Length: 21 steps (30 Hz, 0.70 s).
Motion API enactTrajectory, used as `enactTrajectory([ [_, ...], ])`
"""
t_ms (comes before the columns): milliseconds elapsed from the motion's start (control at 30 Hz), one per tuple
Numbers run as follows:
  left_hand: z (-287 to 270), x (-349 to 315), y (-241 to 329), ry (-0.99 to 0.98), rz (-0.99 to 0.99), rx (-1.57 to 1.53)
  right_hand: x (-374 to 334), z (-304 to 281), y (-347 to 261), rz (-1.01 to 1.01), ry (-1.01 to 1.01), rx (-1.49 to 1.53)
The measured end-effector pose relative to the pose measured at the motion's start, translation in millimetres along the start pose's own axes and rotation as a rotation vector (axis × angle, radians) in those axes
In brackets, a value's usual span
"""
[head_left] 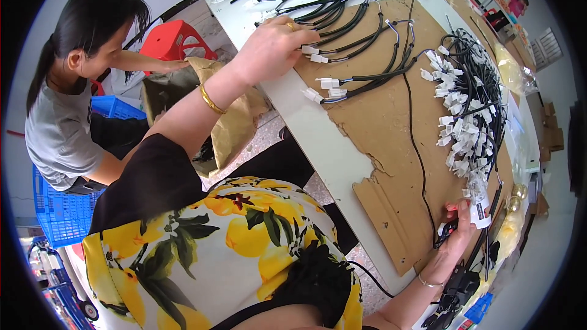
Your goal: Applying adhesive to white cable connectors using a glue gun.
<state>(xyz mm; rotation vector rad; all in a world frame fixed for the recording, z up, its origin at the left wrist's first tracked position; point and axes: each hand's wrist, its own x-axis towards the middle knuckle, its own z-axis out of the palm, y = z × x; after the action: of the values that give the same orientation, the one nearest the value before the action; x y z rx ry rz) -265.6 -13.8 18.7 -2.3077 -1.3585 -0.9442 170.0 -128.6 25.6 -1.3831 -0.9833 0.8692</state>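
Note:
My left hand [275, 49] is bent over a row of black cables [358, 21] with white connectors on the far part of the table. Its fingers are closed at the cable ends, beside a pair of white connectors [315, 55]; the fingertips are partly hidden. Close to the table's near right side, my right hand [460, 232] has its fingers curled round a small black piece [448, 228] at the end of a long black cord [416, 140]. A white labelled item [480, 211] is against its fingers. Nearer me, more white connectors [330, 85] lie on the cardboard.
Brown cardboard [373, 128] with a torn edge covers much of the white table [330, 165]. A heap of cables with white connectors [468, 110] lies right. A black adapter [461, 287] sits near my right wrist. At left, another person [67, 122] reaches into a sack [235, 134].

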Motion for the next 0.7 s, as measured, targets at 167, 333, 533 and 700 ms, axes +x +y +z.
enactTrajectory([
  [167,12.0,12.0,4.5,0.002,0.062,0.018,-3.5,-10.8,-2.2,-0.023,0.005,-0.004],
  [333,0.2,17.9,1.2,-0.065,-0.041,-0.057,0.5,-5.7,0.8,-0.017,-0.037,0.024],
  [533,-2.3,13.3,-10.7,0.030,-0.145,-0.180,-1.0,-6.5,-1.9,-0.021,-0.047,0.049],
  [700,-31.8,28.2,-37.9,0.306,-0.363,-0.377,0.9,-4.3,-1.8,-0.027,-0.046,0.043],
])
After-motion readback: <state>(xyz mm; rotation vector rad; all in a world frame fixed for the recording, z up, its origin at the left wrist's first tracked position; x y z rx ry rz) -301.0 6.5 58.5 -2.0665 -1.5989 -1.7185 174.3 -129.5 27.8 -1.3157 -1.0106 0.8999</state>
